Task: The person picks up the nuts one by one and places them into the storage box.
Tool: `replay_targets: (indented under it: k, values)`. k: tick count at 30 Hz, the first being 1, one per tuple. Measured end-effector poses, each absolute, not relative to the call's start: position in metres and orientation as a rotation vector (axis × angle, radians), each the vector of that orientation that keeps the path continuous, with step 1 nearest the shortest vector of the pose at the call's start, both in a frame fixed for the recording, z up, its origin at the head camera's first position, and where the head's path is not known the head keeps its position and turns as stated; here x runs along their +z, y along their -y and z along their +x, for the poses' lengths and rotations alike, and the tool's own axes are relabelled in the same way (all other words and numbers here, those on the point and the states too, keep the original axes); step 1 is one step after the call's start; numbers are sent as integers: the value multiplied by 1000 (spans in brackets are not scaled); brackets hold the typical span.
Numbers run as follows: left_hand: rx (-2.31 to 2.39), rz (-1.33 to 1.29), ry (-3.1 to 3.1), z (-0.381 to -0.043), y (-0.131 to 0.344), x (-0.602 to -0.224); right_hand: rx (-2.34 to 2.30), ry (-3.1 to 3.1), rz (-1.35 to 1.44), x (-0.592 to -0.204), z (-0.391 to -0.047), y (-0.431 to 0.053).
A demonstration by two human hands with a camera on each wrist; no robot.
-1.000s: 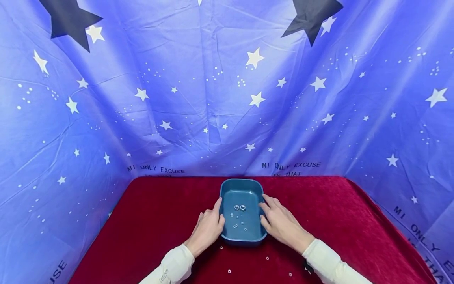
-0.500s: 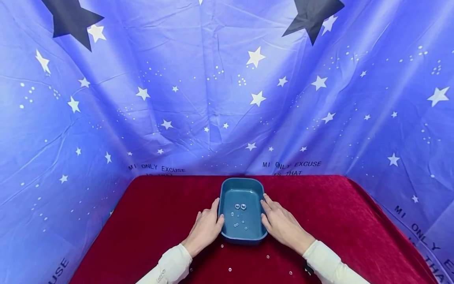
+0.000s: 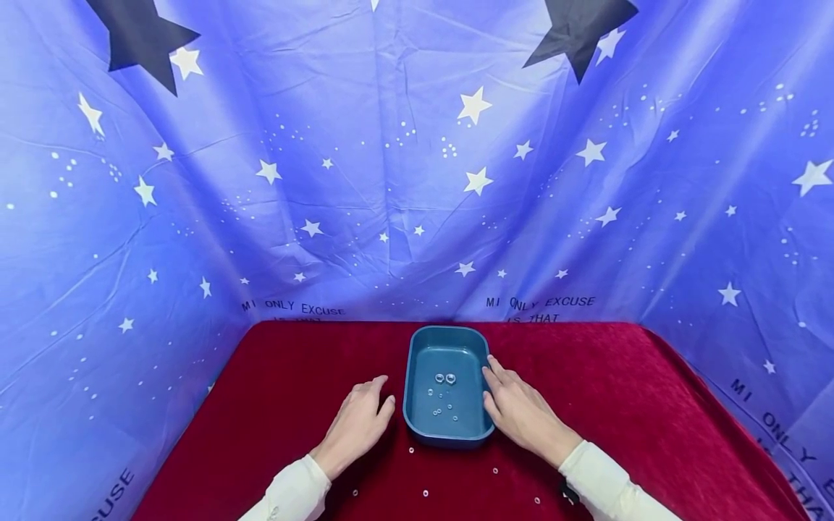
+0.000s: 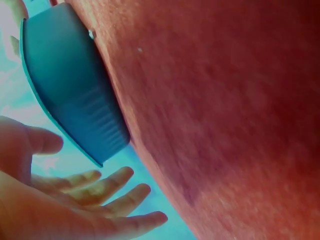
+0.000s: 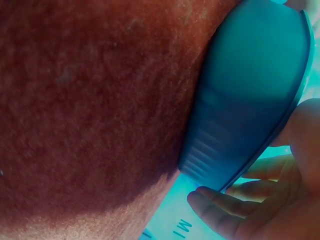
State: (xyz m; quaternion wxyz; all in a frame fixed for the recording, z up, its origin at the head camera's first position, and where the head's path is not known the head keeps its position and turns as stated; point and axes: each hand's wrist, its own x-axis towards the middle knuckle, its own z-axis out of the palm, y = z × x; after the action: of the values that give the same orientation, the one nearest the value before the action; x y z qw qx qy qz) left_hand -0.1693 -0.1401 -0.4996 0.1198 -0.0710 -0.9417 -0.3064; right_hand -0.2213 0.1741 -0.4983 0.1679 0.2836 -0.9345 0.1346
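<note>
A blue rectangular tray (image 3: 449, 436) stands on the red cloth, with two larger metal nuts (image 3: 451, 378) and several small nuts (image 3: 455, 418) on its floor. My left hand (image 3: 355, 423) is apart from the tray, to its left, fingers spread and holding nothing. The left wrist view shows that hand's palm and extended fingers beside the tray's outer wall (image 4: 70, 75). On the other side my right hand (image 3: 526, 416) touches the tray's right rim with loosely extended fingers and thumb. In the right wrist view some of its fingertips are hidden behind the rim.
Several small nuts (image 3: 426, 493) lie scattered on the red cloth (image 3: 293, 391) in front of the tray. A blue star-patterned curtain (image 3: 384, 181) encloses the table at the back and both sides.
My left hand has let go of the tray's left side and moved away to the left and toward me. The right hand keeps its place at the right rim.
</note>
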Motion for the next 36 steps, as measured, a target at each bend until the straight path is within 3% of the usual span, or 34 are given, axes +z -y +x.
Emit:
replay_targets:
  k: [36]
  values:
    - [-550, -548, 2778, -137, 130, -507, 401, 2667, 808, -499, -221, -175]
